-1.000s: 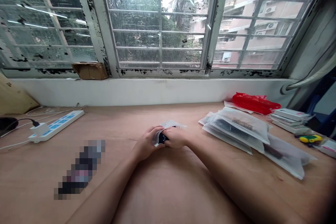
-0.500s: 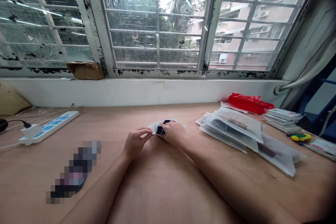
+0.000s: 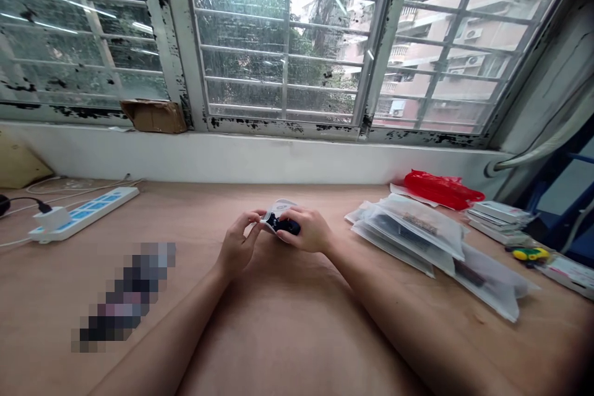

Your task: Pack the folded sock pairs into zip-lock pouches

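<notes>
Near the middle of the table, a small whitish pouch or bag [image 3: 281, 205] lies between my hands. My left hand [image 3: 236, 244] pinches its left edge between thumb and fingers. Inside or against the pouch is a dark, bunched item [image 3: 289, 226], almost black, with small light marks on its left part; its kind is not clear. My right hand [image 3: 312, 230] is closed over the right end of this dark item, thumb below and fingers on top. The fingers partly cover it, so I cannot tell how far it sits in the pouch.
To the right lie several frosted zip bags [image 3: 408, 229] in a pile. Behind them is a red plastic bag [image 3: 440, 189], with stacked white boxes [image 3: 501, 216] and a yellow-green object [image 3: 530, 253] farther right. A power strip [image 3: 88, 213] and a blurred-out object [image 3: 127, 297] are left.
My right hand has turned and shifted slightly, showing more of the dark item. The pouch's pale back now stands up more visibly. My left hand keeps its pinch. The view has tilted a little.
</notes>
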The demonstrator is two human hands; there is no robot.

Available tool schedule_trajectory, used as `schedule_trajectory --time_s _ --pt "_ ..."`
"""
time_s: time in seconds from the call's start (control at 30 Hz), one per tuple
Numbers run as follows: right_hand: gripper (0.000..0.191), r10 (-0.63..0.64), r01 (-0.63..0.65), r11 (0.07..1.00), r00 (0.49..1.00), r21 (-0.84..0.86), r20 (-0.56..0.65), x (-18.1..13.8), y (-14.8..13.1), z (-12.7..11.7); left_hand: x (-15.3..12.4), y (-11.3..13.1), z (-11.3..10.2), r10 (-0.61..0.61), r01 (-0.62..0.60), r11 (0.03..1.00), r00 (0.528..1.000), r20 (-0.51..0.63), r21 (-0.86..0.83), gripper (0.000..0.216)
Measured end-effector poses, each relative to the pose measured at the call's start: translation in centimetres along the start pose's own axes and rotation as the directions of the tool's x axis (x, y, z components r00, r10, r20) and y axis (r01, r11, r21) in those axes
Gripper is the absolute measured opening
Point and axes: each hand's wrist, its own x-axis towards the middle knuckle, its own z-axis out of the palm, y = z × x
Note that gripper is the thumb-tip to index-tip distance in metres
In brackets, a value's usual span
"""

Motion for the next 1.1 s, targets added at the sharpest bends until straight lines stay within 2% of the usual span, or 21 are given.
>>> schedule_trajectory --time_s 0.17,0.27,0.33,0.37,0.43,0.5,0.53,0.6,0.7,0.73,0.8,0.9,1.0,1.03,1.1 --pt "0.038 -0.034 0.030 0.997 0.997 0.074 0.062 0.8 -0.5 -1.2 0.0 1.0 0.3 -0.068 0.058 0.990 0.995 -0.072 -0.131 0.016" --pt "0.030 0.062 -0.058 0.994 0.997 0.093 -0.039 1.4 -1.2 -2.8 0.4 2.3 0.6 -0.126 0.083 0.953 0.983 -0.132 -0.292 0.020" --pt "0.034 0.082 -0.072 0.992 0.993 0.106 -0.090 1.6 -1.8 -4.1 0.6 3.1 0.8 -0.168 0.095 0.921 0.972 -0.165 -0.378 0.022" --pt "0.043 0.062 -0.054 0.992 0.996 0.110 -0.071 1.6 -2.1 -4.8 0.7 3.4 0.8 -0.188 0.102 0.909 0.966 -0.179 -0.403 0.022" --pt "0.073 0.016 -0.022 0.994 0.998 0.108 0.053 1.6 -2.5 -5.7 0.8 3.9 0.9 -0.224 0.121 0.891 0.955 -0.193 -0.438 0.024" --pt "0.091 0.049 -0.065 0.995 0.981 0.082 0.186 1.6 -2.7 -6.1 0.9 4.0 0.9 -0.260 0.147 0.867 0.949 -0.180 -0.476 0.025" --pt "0.090 0.101 -0.118 0.991 0.971 0.066 0.219 1.6 -2.7 -6.2 0.9 4.0 0.9 -0.280 0.164 0.851 0.945 -0.167 -0.499 0.026" --pt "0.070 0.193 -0.211 0.976 0.952 0.055 0.238 1.8 -2.5 -6.1 1.0 3.8 0.8 -0.316 0.194 0.811 0.939 -0.134 -0.552 0.029" --pt "0.028 0.212 -0.241 0.967 0.943 0.087 0.257 2.1 -1.8 -5.9 1.1 3.4 0.8 -0.347 0.211 0.748 0.933 -0.099 -0.629 0.033" --pt "0.021 0.207 -0.240 0.966 0.943 0.099 0.262 2.1 -1.5 -5.8 1.1 3.2 0.8 -0.356 0.214 0.731 0.930 -0.094 -0.648 0.034" --pt "0.019 0.218 -0.257 0.959 0.939 0.120 0.264 2.1 -0.9 -5.7 1.1 2.9 0.8 -0.390 0.251 0.692 0.919 -0.059 -0.677 0.036" --pt "0.031 0.215 -0.245 0.960 0.955 0.136 0.204 1.9 -0.2 -5.7 0.8 2.6 0.8 -0.444 0.390 0.660 0.892 0.086 -0.642 0.043" --pt "0.024 0.153 -0.162 0.984 0.981 0.071 0.122 1.9 -0.3 -6.1 0.3 2.6 0.9 -0.477 0.478 0.708 0.867 0.147 -0.520 0.052" --pt "0.022 0.148 -0.155 0.987 0.980 0.044 0.133 1.9 -0.5 -6.4 0.2 2.7 1.0 -0.479 0.482 0.726 0.866 0.143 -0.491 0.052" --pt "0.033 0.189 -0.190 0.982 0.962 -0.014 0.198 1.9 -1.1 -7.2 0.1 3.0 1.0 -0.462 0.476 0.754 0.874 0.149 -0.454 0.052"
